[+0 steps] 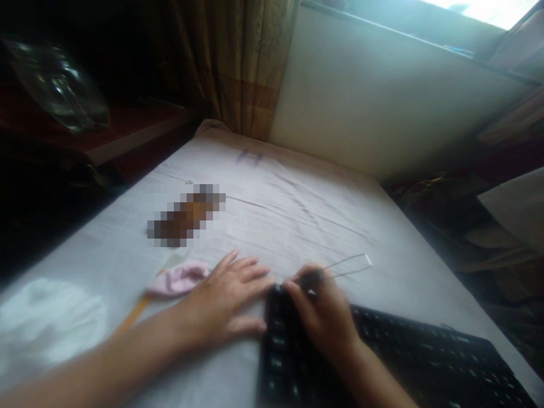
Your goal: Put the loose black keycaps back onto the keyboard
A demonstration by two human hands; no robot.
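Observation:
A black keyboard (408, 345) lies on the pale cloth at the lower right. Over its upper left corner, my right hand (325, 309) is closed on a small dark tool (312, 279), from which a thin wire loop (351, 265) sticks out to the right. Just left of the keyboard, my left hand (232, 294) rests flat with its fingers spread, its fingertips by the keyboard's corner. Beside that hand lies a pink cloth (181, 278) over a yellow stick (132, 316). What the tool touches under my right fingers is too blurred to tell.
A pixelated brown object (182, 218) lies on the cloth-covered surface (272, 232). White fabric (51, 317) is at the lower left. A clear glass object (63, 88) stands on a red shelf (131, 127). Behind are a curtain (250, 62) and a pale wall (361, 85).

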